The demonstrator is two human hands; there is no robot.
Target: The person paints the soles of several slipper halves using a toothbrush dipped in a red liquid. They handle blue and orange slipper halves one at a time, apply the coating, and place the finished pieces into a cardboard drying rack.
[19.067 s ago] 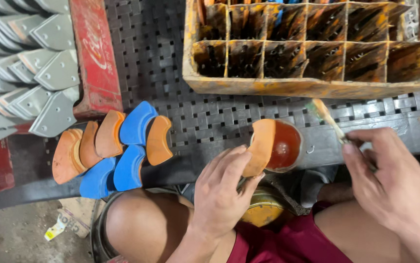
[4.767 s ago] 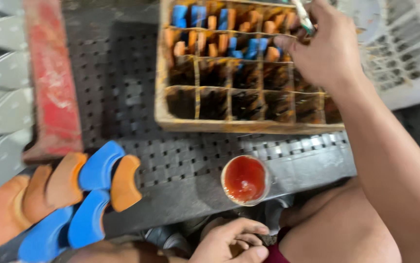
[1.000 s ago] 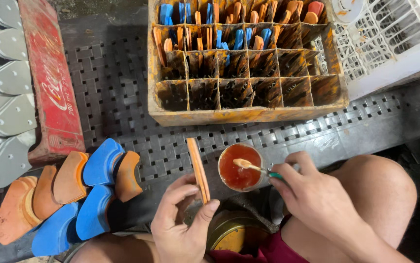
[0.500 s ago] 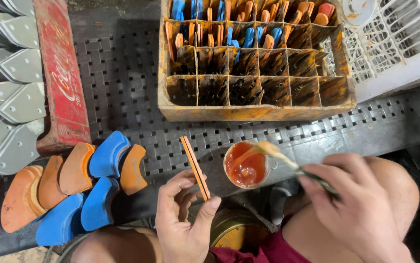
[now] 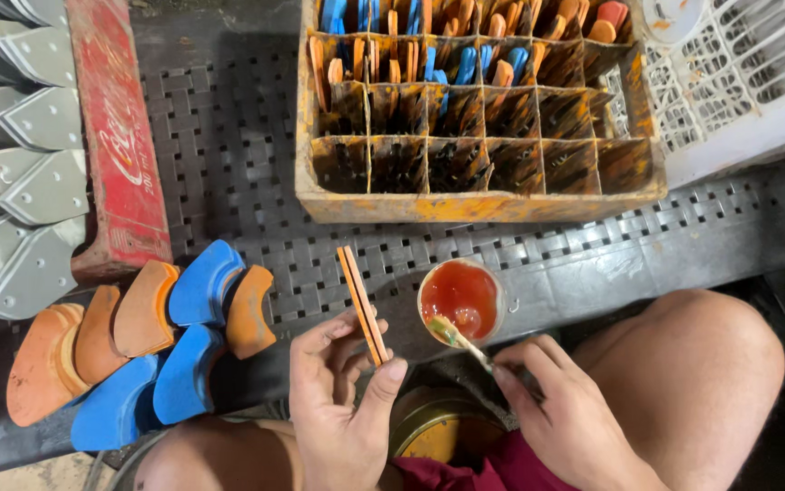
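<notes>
A thin orange piece (image 5: 362, 305) is pinched edge-up in the left hand (image 5: 342, 400), thumb on one side and fingers on the other, so that its narrow edge is turned upward and left free of the fingers. A small brush (image 5: 459, 339) is gripped in the right hand (image 5: 561, 418), closed around the handle, with the bristle end dipped into the red liquid of the small round cup (image 5: 462, 300). The cup is set on the perforated dark tabletop (image 5: 229, 155) just beside the held piece, within short reach of both hands.

Behind the cup, a paint-stained wooden crate (image 5: 479, 195) is divided into compartments; the far rows are filled with orange and blue pieces, while the near rows appear empty, though their depths are too dark to be sure. To the left, curved orange and blue pieces (image 5: 151, 341) are laid overlapping in a group. Further left, a red wooden board (image 5: 120, 136) and stacked grey metal plates (image 5: 20, 164) are seen. A white plastic basket (image 5: 747, 77) is placed at the right. Nothing is interposed between cup and hands.
</notes>
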